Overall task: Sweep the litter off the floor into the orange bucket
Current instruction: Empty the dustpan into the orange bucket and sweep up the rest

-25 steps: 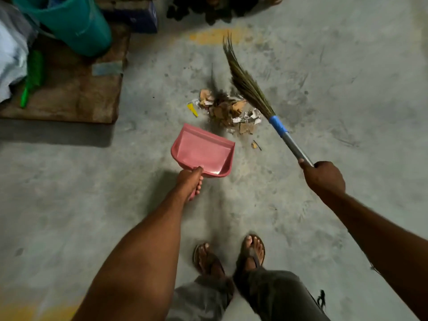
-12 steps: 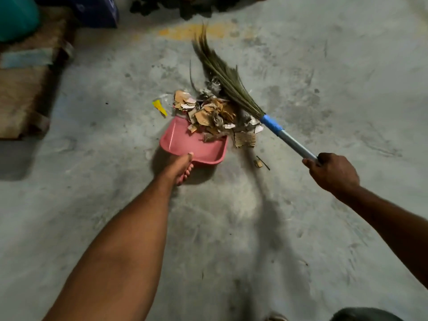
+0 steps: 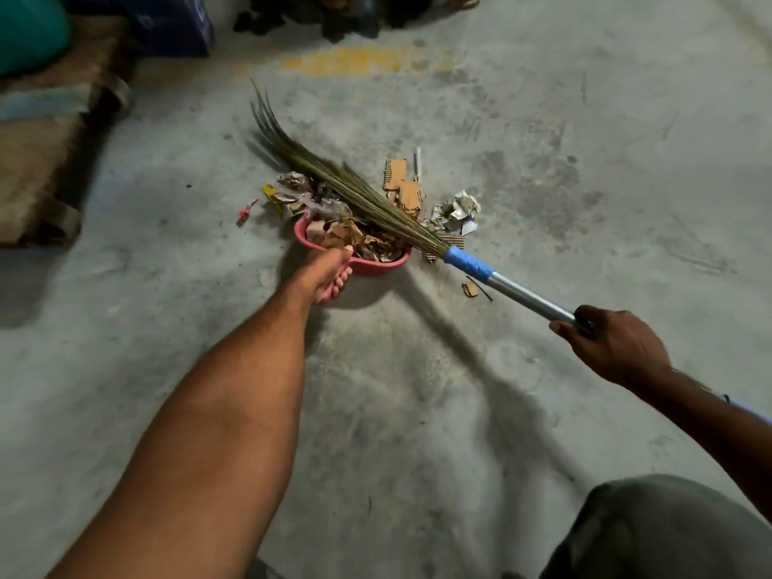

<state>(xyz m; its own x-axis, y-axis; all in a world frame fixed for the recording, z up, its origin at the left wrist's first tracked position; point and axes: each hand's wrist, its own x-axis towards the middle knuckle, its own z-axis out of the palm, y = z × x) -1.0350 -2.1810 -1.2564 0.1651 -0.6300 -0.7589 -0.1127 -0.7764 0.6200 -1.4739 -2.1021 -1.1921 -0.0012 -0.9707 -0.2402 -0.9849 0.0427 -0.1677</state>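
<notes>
So the left hand [image 3: 330,273] has its grip wrapped tight on the handle of a pink dustpan [image 3: 378,266]: thumb lying along the top, the other fingers curled underneath, and the handle itself is mostly hidden inside the fist. The pan sits low on the concrete floor [image 3: 417,411] with its mouth pointing away from the person. The right hand [image 3: 614,344] has a full closed grip round the bare metal end of a grass broom [image 3: 367,198], knuckles up, nothing loose about it. A blue taped band [image 3: 468,263] sits where the metal tube meets the bristles, and the bristles lie diagonally across the pan's far right corner, tips fanning out up and to the left. The litter [image 3: 355,238] is split: a good heap of torn cardboard and paper bits is inside the pan, right under the bristles, and the rest is on the floor around it. On the floor there's a crumpled paper wad [image 3: 457,211] just right of the bristles, corrugated cardboard pieces [image 3: 401,181] beyond them, a yellow scrap [image 3: 271,196] and a tiny pink bit [image 3: 246,208] off the pan's left, and one small cardboard chip [image 3: 471,289] below the blue band. A teal bin [image 3: 25,31] sits on a wooden pallet [image 3: 33,160] way off at top left.
</notes>
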